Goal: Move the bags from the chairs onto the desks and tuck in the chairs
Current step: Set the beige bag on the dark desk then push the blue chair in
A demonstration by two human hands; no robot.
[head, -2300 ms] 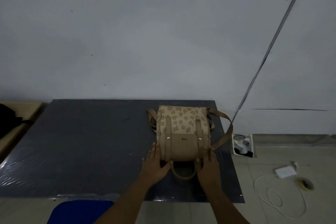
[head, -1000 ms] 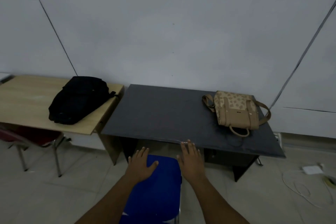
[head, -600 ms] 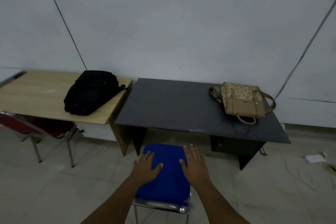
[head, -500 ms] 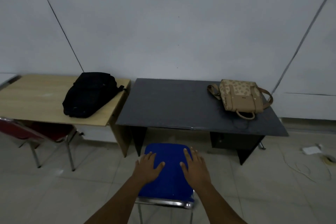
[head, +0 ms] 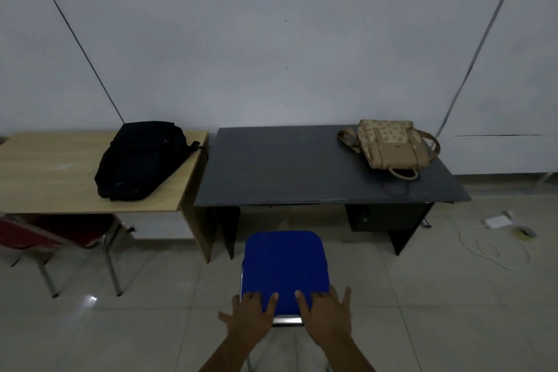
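A blue chair [head: 285,266] with a chrome frame stands on the floor in front of the black desk [head: 287,166], apart from it. My left hand [head: 250,320] and my right hand [head: 326,317] lie flat on the near edge of its seat, fingers spread. A tan flower-patterned bag [head: 392,145] lies on the right end of the black desk. A black backpack [head: 142,160] lies on the wooden desk [head: 45,178] to the left. Under that desk's front edge sits a red chair [head: 60,232], partly hidden.
The two desks stand side by side against a white wall. A white cable [head: 495,251], a white adapter [head: 498,222] and a tape roll [head: 524,232] lie on the tiled floor to the right of the black desk.
My hands left the tan bag on the black desk and came down onto the blue chair. The view has backed away, and the chair now stands farther out from the desk.
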